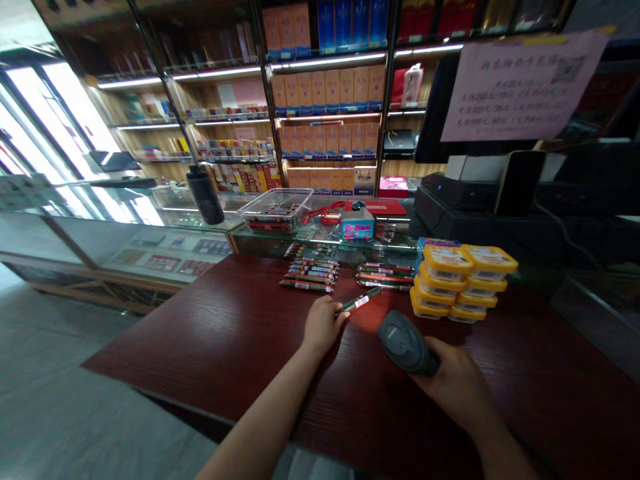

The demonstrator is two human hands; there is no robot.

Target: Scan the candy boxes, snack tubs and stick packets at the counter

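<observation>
My left hand (324, 325) pinches the near end of a thin dark green stick pack (361, 301) with a white label, just above the brown tabletop (225, 333). In my right hand (457, 380) is a dark grey handheld scanner (404, 341), its head angled toward the stick pack. Beyond my left hand lies a row of similar stick packs (313, 273), and a second group of them (385, 275) lies to its right. Stacked yellow-lidded tubs (445, 283) stand behind the scanner.
A clear plastic bin (277, 210), a small blue and pink box (357, 227) and a dark bottle (205, 195) stand on the glass counter. A monitor with a pink paper sign (520, 87) is at the right. Lit shelves of boxes (327, 91) fill the back.
</observation>
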